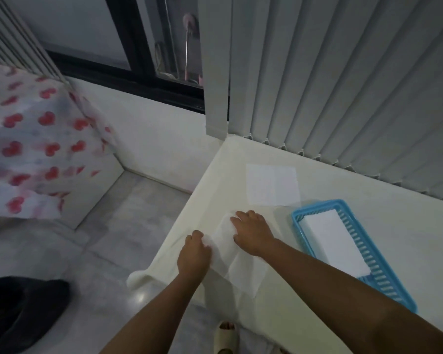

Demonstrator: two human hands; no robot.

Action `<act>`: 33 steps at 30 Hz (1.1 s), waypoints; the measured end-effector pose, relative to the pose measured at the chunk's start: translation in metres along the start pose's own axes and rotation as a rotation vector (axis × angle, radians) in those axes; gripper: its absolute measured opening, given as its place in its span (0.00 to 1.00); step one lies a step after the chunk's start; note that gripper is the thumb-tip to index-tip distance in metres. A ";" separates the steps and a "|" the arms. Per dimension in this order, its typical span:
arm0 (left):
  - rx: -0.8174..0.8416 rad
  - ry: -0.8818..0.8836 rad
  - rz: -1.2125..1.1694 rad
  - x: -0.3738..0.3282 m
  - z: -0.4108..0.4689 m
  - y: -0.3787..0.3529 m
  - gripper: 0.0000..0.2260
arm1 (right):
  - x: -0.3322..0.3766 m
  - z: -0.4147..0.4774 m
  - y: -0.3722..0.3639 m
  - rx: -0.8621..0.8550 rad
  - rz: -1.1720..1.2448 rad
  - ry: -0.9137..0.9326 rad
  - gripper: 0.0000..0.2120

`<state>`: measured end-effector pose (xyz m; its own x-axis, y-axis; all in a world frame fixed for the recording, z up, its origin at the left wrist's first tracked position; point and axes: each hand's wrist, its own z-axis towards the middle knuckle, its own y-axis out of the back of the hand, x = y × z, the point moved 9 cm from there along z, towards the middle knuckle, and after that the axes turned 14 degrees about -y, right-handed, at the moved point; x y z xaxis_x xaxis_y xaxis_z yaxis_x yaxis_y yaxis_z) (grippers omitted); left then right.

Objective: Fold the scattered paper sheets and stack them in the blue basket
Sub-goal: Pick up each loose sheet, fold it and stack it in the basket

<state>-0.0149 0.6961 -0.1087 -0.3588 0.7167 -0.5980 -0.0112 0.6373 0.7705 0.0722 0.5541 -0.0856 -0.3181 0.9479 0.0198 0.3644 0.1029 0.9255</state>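
Head view: both hands press thin, creased paper sheet (237, 261).

Both arms extended forward, forearms bare. Left hand (195, 254) curled, fingers pinched closed. Right hand (252, 232) palm-down, fingers spread flat, pressing down.

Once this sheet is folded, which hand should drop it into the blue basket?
Probably the right hand: it lies flat on the thin white paper sheet, nearer the blue plastic slotted basket. The left hand pinches the sheet's far edge.
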 end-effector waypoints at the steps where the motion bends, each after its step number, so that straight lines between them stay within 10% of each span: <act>1: 0.013 -0.016 0.006 0.001 0.002 -0.002 0.11 | 0.004 0.003 -0.001 0.005 0.000 0.012 0.26; 12: 0.017 -0.314 0.308 -0.020 0.010 0.011 0.06 | 0.029 0.023 0.015 -0.072 0.038 0.163 0.17; 33: 0.181 -0.747 0.058 -0.072 -0.044 -0.021 0.10 | -0.056 -0.053 0.005 -0.133 0.062 -0.007 0.14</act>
<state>-0.0296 0.6185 -0.0721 0.3724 0.7102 -0.5975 0.1641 0.5833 0.7955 0.0449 0.4858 -0.0624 -0.2924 0.9532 0.0765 0.2638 0.0035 0.9646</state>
